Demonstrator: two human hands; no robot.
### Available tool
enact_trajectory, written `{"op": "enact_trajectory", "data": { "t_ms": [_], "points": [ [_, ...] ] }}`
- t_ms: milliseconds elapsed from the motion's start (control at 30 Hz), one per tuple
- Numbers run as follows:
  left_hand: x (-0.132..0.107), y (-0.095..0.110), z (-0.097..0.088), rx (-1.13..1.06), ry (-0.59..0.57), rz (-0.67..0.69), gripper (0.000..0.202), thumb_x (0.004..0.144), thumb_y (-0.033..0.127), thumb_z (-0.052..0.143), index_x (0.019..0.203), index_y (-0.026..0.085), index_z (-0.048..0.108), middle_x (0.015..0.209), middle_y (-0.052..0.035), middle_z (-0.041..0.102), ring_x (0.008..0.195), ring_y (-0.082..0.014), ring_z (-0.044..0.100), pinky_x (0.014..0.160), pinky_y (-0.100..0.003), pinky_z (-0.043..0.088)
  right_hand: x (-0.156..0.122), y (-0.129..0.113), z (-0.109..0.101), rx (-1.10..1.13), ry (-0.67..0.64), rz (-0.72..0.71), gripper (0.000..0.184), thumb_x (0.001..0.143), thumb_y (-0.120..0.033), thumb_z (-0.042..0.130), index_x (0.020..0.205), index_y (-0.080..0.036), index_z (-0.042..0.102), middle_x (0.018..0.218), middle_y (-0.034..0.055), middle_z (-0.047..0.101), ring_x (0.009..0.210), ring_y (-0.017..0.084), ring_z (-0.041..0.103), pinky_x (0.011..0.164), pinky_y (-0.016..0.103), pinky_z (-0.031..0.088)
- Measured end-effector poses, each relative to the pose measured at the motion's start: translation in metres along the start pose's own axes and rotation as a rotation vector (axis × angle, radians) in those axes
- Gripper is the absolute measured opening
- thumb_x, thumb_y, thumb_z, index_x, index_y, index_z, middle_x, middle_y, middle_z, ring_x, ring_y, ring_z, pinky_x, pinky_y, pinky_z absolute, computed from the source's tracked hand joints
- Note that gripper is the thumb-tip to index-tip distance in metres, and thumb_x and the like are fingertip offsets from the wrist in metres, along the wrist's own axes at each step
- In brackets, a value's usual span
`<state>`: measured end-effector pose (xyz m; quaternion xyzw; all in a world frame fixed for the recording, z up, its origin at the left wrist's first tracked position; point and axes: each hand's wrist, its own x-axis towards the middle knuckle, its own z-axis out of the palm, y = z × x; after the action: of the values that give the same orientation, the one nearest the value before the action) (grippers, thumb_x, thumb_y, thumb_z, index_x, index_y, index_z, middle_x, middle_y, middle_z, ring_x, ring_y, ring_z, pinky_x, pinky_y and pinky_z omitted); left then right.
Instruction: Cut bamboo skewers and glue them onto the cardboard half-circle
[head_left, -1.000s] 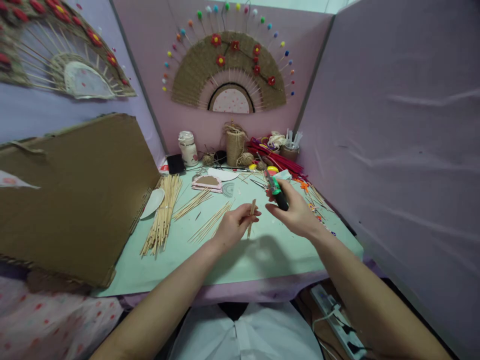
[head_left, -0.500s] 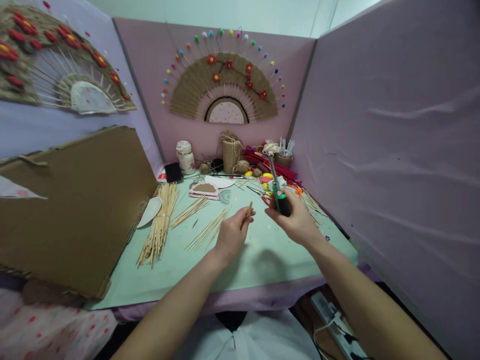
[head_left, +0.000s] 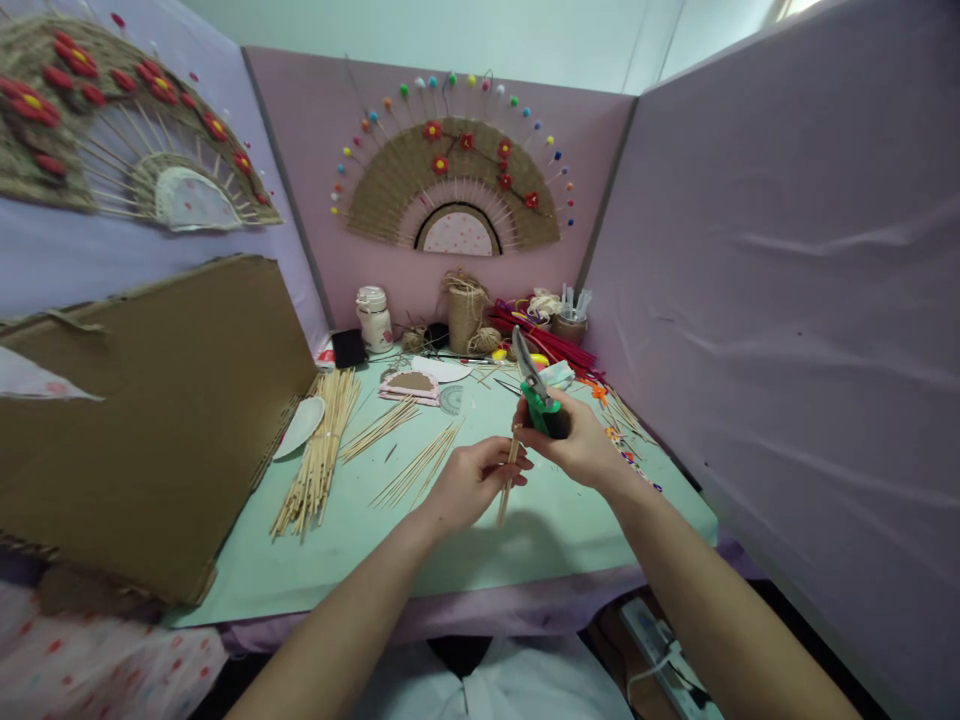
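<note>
My left hand (head_left: 469, 482) is closed around a few short bamboo sticks (head_left: 506, 487), held nearly upright over the pale green tabletop (head_left: 420, 530). My right hand (head_left: 574, 445) grips green-handled cutting pliers (head_left: 534, 388), whose metal jaws point up and away. The two hands meet at the middle of the table, the fingers of the right hand touching the top of the sticks. A loose fan of thin sticks (head_left: 420, 462) lies just left of my left hand.
A thick bundle of bamboo sticks (head_left: 319, 452) and a white half-round piece (head_left: 300, 425) lie at the left beside a big cardboard sheet (head_left: 142, 400). Twine spools (head_left: 466, 310), a white jar (head_left: 373, 318), red sticks (head_left: 547, 340) and cups crowd the back. Finished fans (head_left: 454, 185) hang on the partitions.
My hands have come closer together. The left hand dropped the sticks lower and the pliers tilted left, jaws now pointing up-left. The camera also shifted slightly.
</note>
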<state>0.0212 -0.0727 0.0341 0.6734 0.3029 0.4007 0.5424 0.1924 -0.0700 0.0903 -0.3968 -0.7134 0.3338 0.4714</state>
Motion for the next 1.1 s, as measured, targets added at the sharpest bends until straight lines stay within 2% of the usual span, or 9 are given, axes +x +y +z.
{"op": "enact_trajectory", "data": {
  "t_ms": [167, 267, 333, 467, 567, 733, 867, 1000, 1100],
  "points": [
    [-0.003, 0.001, 0.001, -0.036, 0.011, -0.026, 0.012, 0.084, 0.018, 0.058, 0.094, 0.015, 0.063, 0.093, -0.0057, 0.07, 0.081, -0.018, 0.072, 0.076, -0.03, 0.056, -0.001, -0.001, 0.003, 0.034, 0.007, 0.031, 0.016, 0.071, -0.02, 0.068, 0.082, -0.019, 0.056, 0.074, -0.0011, 0.059, 0.066, 0.013, 0.055, 0.064, 0.028, 0.046],
    [-0.007, 0.008, -0.003, -0.173, -0.045, -0.087, 0.017, 0.08, 0.02, 0.066, 0.096, 0.016, 0.063, 0.09, -0.0058, 0.071, 0.079, -0.0184, 0.071, 0.077, -0.032, 0.055, -0.002, -0.009, 0.001, 0.108, -0.031, 0.066, 0.018, 0.07, -0.021, 0.07, 0.081, -0.019, 0.055, 0.072, -0.0016, 0.06, 0.062, 0.013, 0.054, 0.061, 0.028, 0.046],
    [-0.008, 0.013, -0.008, -0.325, -0.17, -0.171, 0.027, 0.077, 0.025, 0.073, 0.101, 0.016, 0.063, 0.091, -0.0079, 0.073, 0.08, -0.0202, 0.071, 0.079, -0.035, 0.055, -0.003, -0.017, 0.0, 0.186, -0.08, 0.095, 0.02, 0.069, -0.022, 0.071, 0.081, -0.019, 0.055, 0.072, -0.0016, 0.06, 0.06, 0.012, 0.054, 0.058, 0.027, 0.046],
    [-0.006, 0.013, -0.016, -0.662, -0.541, -0.308, 0.048, 0.074, 0.049, 0.072, 0.104, 0.012, 0.067, 0.093, -0.0153, 0.074, 0.084, -0.0264, 0.072, 0.083, -0.042, 0.053, -0.006, -0.026, -0.002, 0.358, -0.208, 0.12, 0.024, 0.068, -0.025, 0.075, 0.082, -0.018, 0.058, 0.069, -0.0011, 0.059, 0.058, 0.011, 0.053, 0.054, 0.025, 0.044],
    [-0.004, 0.008, -0.012, -0.796, -0.667, -0.37, 0.045, 0.068, 0.048, 0.078, 0.095, 0.012, 0.07, 0.085, -0.0135, 0.075, 0.08, -0.0262, 0.072, 0.08, -0.041, 0.053, -0.01, -0.025, -0.001, 0.518, -0.305, 0.119, 0.028, 0.067, -0.028, 0.078, 0.084, -0.019, 0.057, 0.069, -0.0013, 0.059, 0.056, 0.011, 0.051, 0.05, 0.024, 0.041],
    [-0.005, 0.003, 0.0, -0.794, -0.715, -0.493, 0.048, 0.051, 0.047, 0.087, 0.082, 0.014, 0.071, 0.068, -0.0073, 0.073, 0.063, -0.0229, 0.07, 0.068, -0.038, 0.056, -0.014, -0.021, 0.002, 0.648, -0.362, 0.132, 0.034, 0.062, -0.031, 0.081, 0.082, -0.02, 0.055, 0.069, -0.0019, 0.057, 0.061, 0.013, 0.053, 0.053, 0.025, 0.042],
    [-0.011, 0.001, 0.006, -0.747, -0.736, -0.553, 0.046, 0.047, 0.046, 0.088, 0.075, 0.015, 0.07, 0.062, -0.0061, 0.071, 0.059, -0.0232, 0.069, 0.063, -0.038, 0.056, -0.014, -0.016, 0.005, 0.704, -0.435, 0.116, 0.036, 0.064, -0.031, 0.081, 0.084, -0.02, 0.053, 0.07, -0.0011, 0.058, 0.059, 0.012, 0.053, 0.052, 0.024, 0.041],
    [-0.017, 0.004, 0.008, -0.744, -0.656, -0.544, 0.041, 0.048, 0.043, 0.089, 0.066, 0.014, 0.067, 0.058, -0.0052, 0.069, 0.054, -0.0217, 0.068, 0.059, -0.036, 0.057, -0.014, -0.013, 0.007, 0.724, -0.46, 0.087, 0.033, 0.067, -0.03, 0.08, 0.086, -0.02, 0.054, 0.07, -0.0012, 0.057, 0.06, 0.012, 0.053, 0.054, 0.024, 0.041],
    [-0.014, 0.014, 0.001, -0.683, -0.528, -0.498, 0.04, 0.05, 0.042, 0.089, 0.067, 0.013, 0.068, 0.056, -0.0048, 0.068, 0.05, -0.0202, 0.067, 0.053, -0.032, 0.056, -0.011, -0.014, 0.004, 0.717, -0.399, 0.074, 0.037, 0.066, -0.032, 0.08, 0.092, -0.021, 0.055, 0.079, 0.0009, 0.059, 0.068, 0.014, 0.055, 0.062, 0.027, 0.046]
  ]
}}
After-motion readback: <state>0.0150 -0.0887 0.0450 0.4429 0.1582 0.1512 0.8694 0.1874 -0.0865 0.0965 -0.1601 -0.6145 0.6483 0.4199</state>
